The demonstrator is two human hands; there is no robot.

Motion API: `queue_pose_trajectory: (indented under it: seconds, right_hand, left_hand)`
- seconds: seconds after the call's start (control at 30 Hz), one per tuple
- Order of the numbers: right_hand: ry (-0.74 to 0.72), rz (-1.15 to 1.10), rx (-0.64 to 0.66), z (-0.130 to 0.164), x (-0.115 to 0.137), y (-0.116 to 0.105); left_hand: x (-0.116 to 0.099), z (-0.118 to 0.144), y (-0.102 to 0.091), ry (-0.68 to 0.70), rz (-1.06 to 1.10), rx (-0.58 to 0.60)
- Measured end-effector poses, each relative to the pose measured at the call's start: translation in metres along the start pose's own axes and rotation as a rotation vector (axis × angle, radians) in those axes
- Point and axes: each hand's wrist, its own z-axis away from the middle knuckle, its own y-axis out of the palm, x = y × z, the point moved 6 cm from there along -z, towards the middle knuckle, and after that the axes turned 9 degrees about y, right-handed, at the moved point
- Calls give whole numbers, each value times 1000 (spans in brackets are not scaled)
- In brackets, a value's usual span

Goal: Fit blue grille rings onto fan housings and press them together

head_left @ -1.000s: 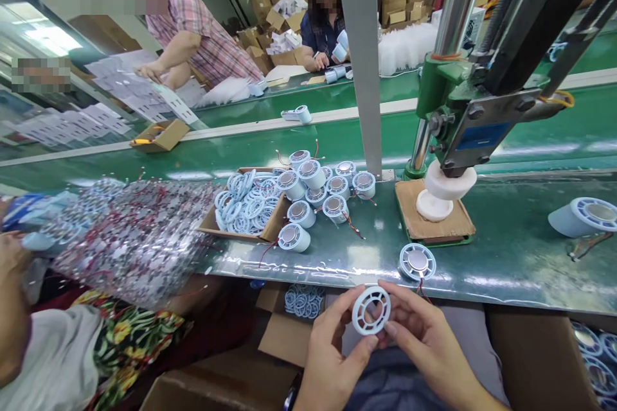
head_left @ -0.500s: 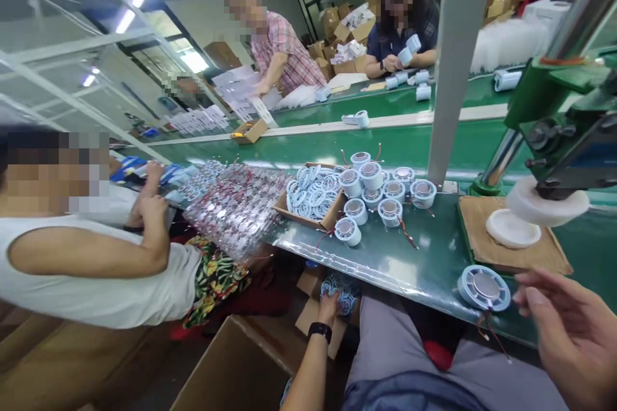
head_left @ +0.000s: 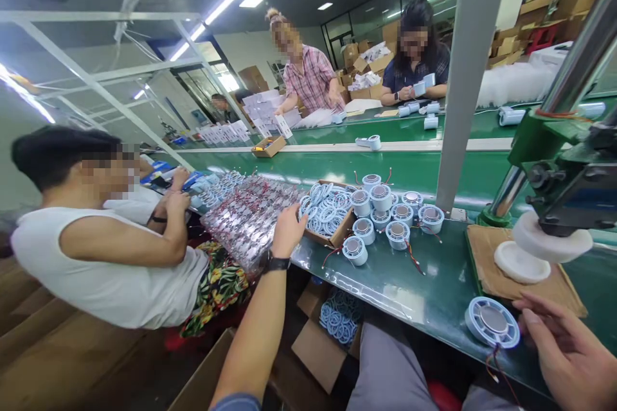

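My left hand [head_left: 288, 231] is at the left edge of a small cardboard tray [head_left: 343, 232] heaped with light-blue plastic rings [head_left: 325, 209]. Its thumb and forefinger are apart; the other fingers are largely hidden. My right hand [head_left: 571, 350] rests half curled at the bench's near edge, its thumb and forefinger apart and holding nothing. Close to its fingertips lies a round light-blue housing [head_left: 492, 322] with a metal disc in its middle and thin wires hanging down; whether they touch, I cannot tell. Several similar housings [head_left: 398, 232] stand beside the tray, some stacked.
A green press [head_left: 544, 170] with white round pads [head_left: 523, 262] stands at the right. Metal parts with red wires [head_left: 253, 212] cover the bench's left. Below, an open carton [head_left: 321, 356] holds more rings [head_left: 340, 316]. A grey post [head_left: 470, 77] rises behind. Co-workers sit left and across.
My left hand has come up from the carton of rings below the bench to the tray on top. My right hand stays beside the round housing. The view has tilted upward.
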Motion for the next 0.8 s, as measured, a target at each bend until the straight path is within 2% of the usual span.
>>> queue_pose_trajectory:
  seconds: [0.07,0.13,0.33,0.4,0.47,0.57,0.63,0.67,0.73,0.8]
  right_hand:
    - [50,23,28,-1,0,1]
    - [67,3,32,-1,2,1]
    - [64,-46,22,0,11,3]
    - [75,-42,30,0,12,3]
    - [64,-43,36,0,12,3]
    - [2,-89,-56,7,14,-4]
    - [-69,-138,-146,19,18,-11]
    - [-110,-161,-144,28,22,-13]
    - [-167,-211,3,48,34,-6]
    - [-134,-291,261,71,47,11]
  left_hand:
    - [-8,-19,3,23,-66,71]
    - [-17,-24,7,53,-110,113]
    - [-48,-10,25,173,-31,257]
    - [-54,-7,24,150,22,238]
    - [-60,0,17,106,83,167]
    - [-79,35,9,60,241,95]
    - [-100,76,15,50,375,128]
    - [-111,99,21,45,441,166]
    - [-134,146,36,7,588,262]
    - [-153,185,49,-68,772,359]
